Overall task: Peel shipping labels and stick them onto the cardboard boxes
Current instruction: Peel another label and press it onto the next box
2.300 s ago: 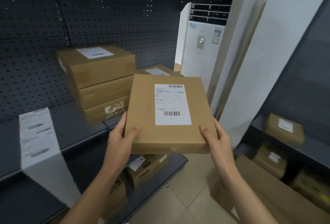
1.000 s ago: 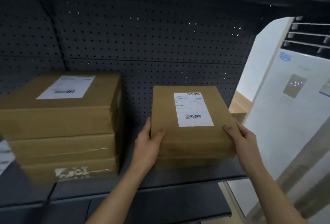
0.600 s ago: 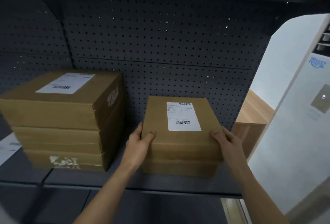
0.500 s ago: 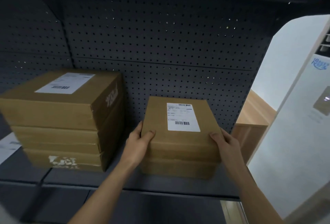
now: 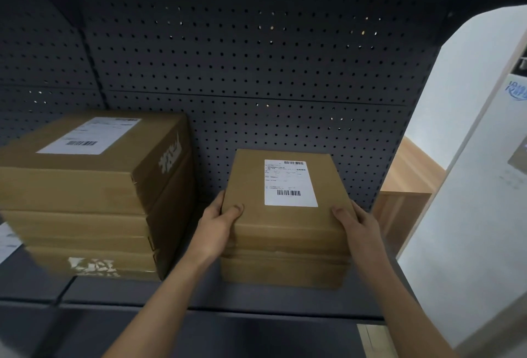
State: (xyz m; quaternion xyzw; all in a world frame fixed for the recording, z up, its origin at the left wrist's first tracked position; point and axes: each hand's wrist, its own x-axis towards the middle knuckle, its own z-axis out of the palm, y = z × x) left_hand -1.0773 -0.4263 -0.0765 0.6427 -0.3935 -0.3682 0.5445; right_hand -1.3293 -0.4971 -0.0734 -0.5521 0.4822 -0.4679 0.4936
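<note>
A flat cardboard box (image 5: 251, 186) with a white shipping label (image 5: 289, 183) on top sits on another box (image 5: 282, 269) on the dark shelf (image 5: 256, 300). My left hand (image 5: 218, 226) grips its near left corner, thumb on top. My right hand (image 5: 356, 229) grips the near right corner, thumb on top too. To the left stands a stack of three boxes (image 5: 85, 203); the top one bears a white label (image 5: 88, 136).
Behind the boxes rises a dark perforated back panel (image 5: 256, 72). A white sheet (image 5: 7, 240) lies at the far left on the shelf. Right of the shelf are a wooden surface (image 5: 410, 180) and a white appliance (image 5: 484, 186).
Both hands carried the labelled box from mid-air onto the lower box on the shelf. Over the last half second it stays there with my hands still gripping it.
</note>
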